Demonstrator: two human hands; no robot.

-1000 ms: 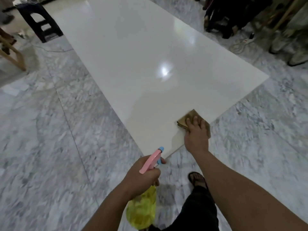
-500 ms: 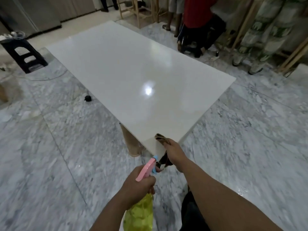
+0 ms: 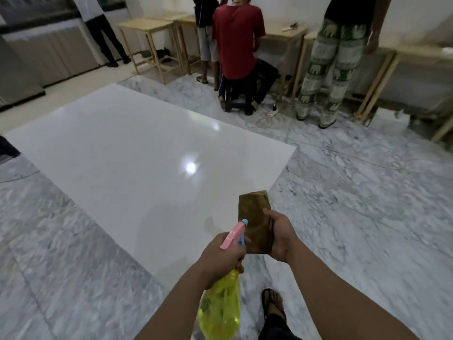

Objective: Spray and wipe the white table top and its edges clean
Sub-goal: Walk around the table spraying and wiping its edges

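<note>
Head view: left hand [image 3: 221, 252] grips yellow spray bottle [image 3: 220, 307], nozzle at brown cloth [image 3: 256, 224] pinched in right hand [image 3: 282, 238], above white table [image 3: 127, 153] near corner. Probably wetting cloth; spray lightly, hold cloth flat.

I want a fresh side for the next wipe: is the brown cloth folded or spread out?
Folded. The cloth is a compact flat pad with straight edges, held in the right hand off the table.
</note>
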